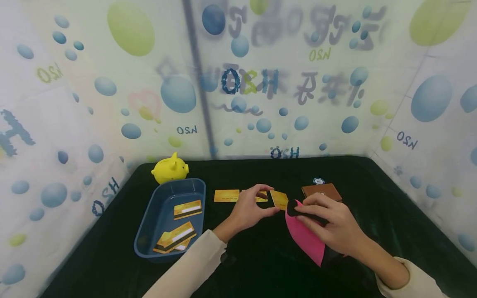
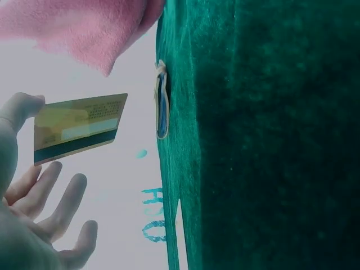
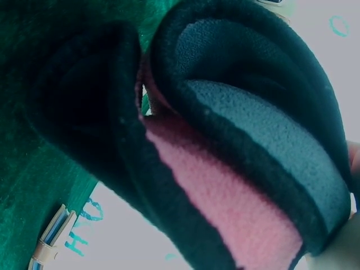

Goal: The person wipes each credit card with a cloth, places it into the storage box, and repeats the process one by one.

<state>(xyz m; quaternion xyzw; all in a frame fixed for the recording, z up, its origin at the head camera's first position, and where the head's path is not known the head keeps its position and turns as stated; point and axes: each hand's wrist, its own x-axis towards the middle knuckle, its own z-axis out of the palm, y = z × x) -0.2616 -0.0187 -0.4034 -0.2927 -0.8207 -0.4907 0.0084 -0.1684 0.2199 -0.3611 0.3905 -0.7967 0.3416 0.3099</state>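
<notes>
My left hand (image 1: 244, 211) pinches a gold bank card (image 1: 279, 199) by its edges, between thumb and fingers. In the left wrist view the card (image 2: 79, 129) shows a dark magnetic stripe and a pale strip. Close by, my right hand (image 1: 335, 223) holds a folded pink and black cloth (image 1: 305, 238), its upper corner near the card. Loops of this cloth (image 3: 225, 185) fill most of the right wrist view. Behind the left hand, one gold card (image 1: 226, 195) lies on the dark green tabletop, and another (image 1: 263, 198) is partly hidden by the fingers.
On the left stands a blue tray (image 1: 139, 236) with several gold cards in it. A yellow piggy bank (image 1: 169, 169) sits behind it. Beyond the right hand lie a brown wallet (image 1: 328, 190) and a poker chip (image 1: 318, 181). Printed curtains surround the table.
</notes>
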